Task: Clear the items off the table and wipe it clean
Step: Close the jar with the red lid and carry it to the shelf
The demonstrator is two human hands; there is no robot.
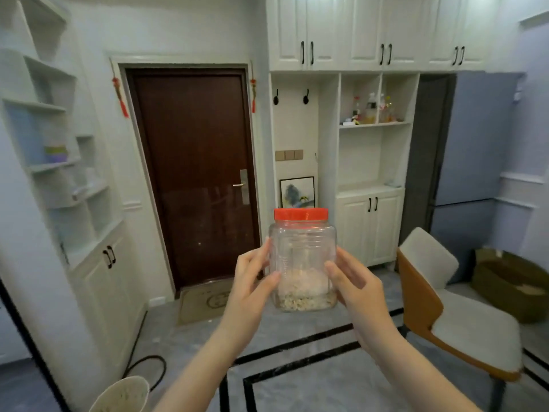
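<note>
A clear plastic jar [302,251] with a red screw lid [300,214] is held upright in the air at the middle of the view. A thin layer of pale grains lies at its bottom. My left hand [252,281] grips its left side, thumb across the front. My right hand [355,288] grips its right side, thumb on the front and fingers behind. No table is in view.
A dark brown door [193,173] stands ahead with a doormat [205,304] below it. White cabinets and open shelves [371,162] lie to the right. An orange-backed chair [451,316] stands at right. A pale bin [121,395] sits at the bottom left.
</note>
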